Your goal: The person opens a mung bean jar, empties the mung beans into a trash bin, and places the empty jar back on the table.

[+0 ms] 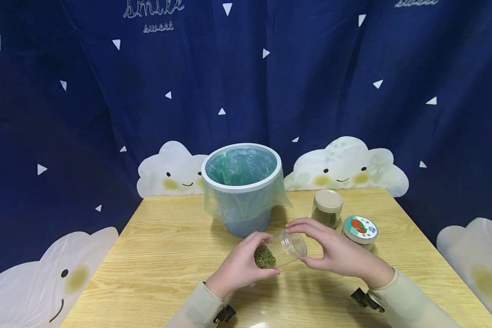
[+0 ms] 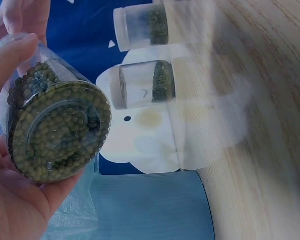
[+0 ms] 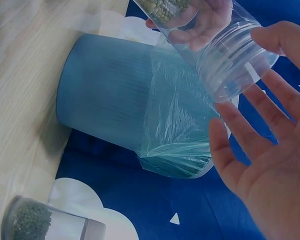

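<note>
A clear plastic jar [image 1: 284, 249] with no lid on it lies tilted in the air above the table, its mouth toward the right. Green mung beans [image 1: 264, 256] are gathered in its bottom end; the left wrist view shows the beans [image 2: 60, 130] through the base. My left hand [image 1: 244, 264] grips the jar around its bottom end. At the mouth, my right hand [image 1: 335, 251] holds the threaded rim [image 3: 237, 60] between thumb and fingertips.
A blue bin [image 1: 246, 218] lined with a thin green bag [image 1: 229, 200] stands behind the hands. To the right are a jar with a beige lid [image 1: 328, 200] and one with a tomato-printed lid [image 1: 360, 228]. The wooden table [image 1: 160, 255] meets a dark blue curtain [image 1: 147, 105].
</note>
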A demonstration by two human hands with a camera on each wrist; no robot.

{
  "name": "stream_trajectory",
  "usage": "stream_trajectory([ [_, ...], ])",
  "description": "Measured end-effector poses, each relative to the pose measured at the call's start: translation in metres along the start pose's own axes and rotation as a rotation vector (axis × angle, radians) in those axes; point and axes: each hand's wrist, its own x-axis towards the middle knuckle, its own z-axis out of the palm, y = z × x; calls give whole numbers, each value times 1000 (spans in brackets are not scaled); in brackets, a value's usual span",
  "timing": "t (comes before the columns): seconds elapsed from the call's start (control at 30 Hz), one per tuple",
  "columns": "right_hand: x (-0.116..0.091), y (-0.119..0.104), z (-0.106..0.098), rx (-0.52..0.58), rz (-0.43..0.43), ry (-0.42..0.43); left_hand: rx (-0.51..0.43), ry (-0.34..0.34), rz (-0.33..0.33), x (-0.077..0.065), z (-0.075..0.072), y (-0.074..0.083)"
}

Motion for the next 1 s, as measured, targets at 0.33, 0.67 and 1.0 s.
stream_trajectory([
  [0.33,-2,-1,2,22,185,21,-11,7,-11,-1,0,1],
  [0.67,5,-3,10,74,390,63,6,16,-21,0,0,1],
  [1.0,4,-6,14,85,404,45,8,8,-11,-1,0,1],
])
